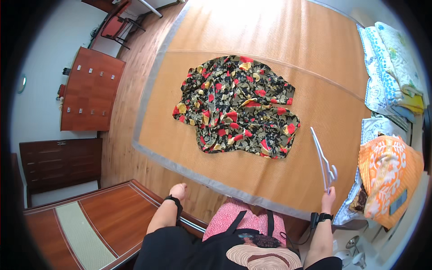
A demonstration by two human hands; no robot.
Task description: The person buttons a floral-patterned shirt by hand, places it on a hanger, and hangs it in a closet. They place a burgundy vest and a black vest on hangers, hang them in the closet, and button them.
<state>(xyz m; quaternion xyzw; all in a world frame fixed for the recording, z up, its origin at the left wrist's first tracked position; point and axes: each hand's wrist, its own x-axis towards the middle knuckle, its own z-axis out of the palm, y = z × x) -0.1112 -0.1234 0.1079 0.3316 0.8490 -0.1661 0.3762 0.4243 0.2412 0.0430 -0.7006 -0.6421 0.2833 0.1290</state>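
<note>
A black floral garment [236, 110] with red and yellow blossoms lies spread out on the tan woven mat [171, 126] of the bed. Its shape looks like a shirt or short dress with sleeves. To the right of it, my right hand [330, 197] grips a pale lilac clothes hanger [322, 155] by one end, and the hanger slants up over the mat. My left hand [179, 191] is curled closed just off the bed's near edge, with nothing visible in it. Dark bands circle both wrists.
Folded blue-and-white quilts [382, 72] and an orange patterned pillow [387, 166] line the bed's right side; a phone-like dark object [398, 203] lies on the pillow. A wooden table [112, 216] stands close at my left. Farther off are a wooden drawer cabinet [92, 92] and a chair [114, 28].
</note>
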